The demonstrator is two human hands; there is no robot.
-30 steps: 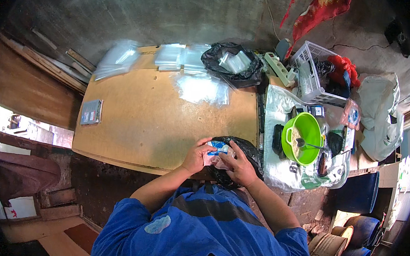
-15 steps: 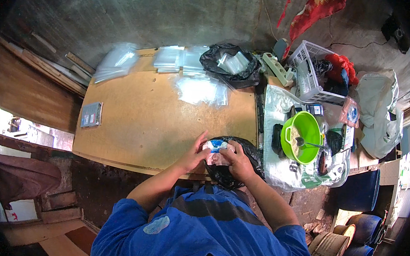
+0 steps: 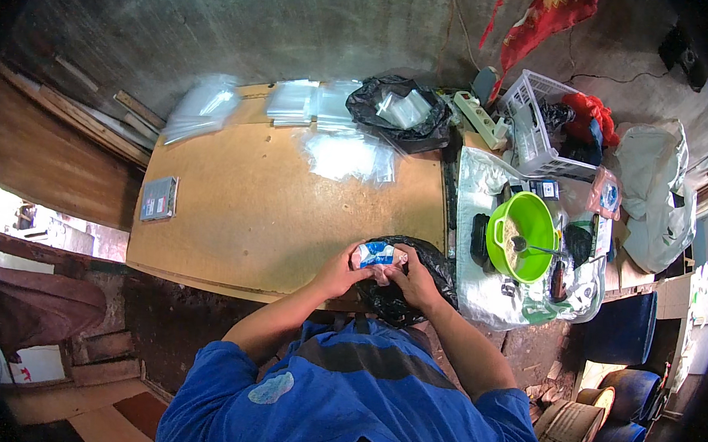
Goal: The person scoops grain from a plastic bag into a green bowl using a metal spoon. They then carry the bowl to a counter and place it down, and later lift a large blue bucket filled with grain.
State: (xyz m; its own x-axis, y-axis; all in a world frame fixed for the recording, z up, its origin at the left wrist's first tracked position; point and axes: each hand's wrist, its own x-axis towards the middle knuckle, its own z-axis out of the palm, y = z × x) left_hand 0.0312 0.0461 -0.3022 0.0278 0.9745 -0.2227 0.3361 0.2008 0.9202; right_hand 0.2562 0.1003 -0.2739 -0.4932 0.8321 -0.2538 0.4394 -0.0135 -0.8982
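Pinching from both sides, the left hand (image 3: 338, 272) and right hand (image 3: 418, 285) hold a blue-and-white packet (image 3: 378, 254), thumbs toward its near edge. It sits over the black bag (image 3: 441, 270) at the table's (image 3: 289, 208) near edge; light, even pressure should spare the wrapping.

The bowl (image 3: 539, 224), a spoon (image 3: 520, 244) in it, stands right of the packet (image 3: 376, 254) and before the crate (image 3: 568, 169).

The left hand (image 3: 339, 272) has curled against the pinkish plastic packet (image 3: 381, 270), whose blue-and-white label (image 3: 376, 255) apparently shows more fully.
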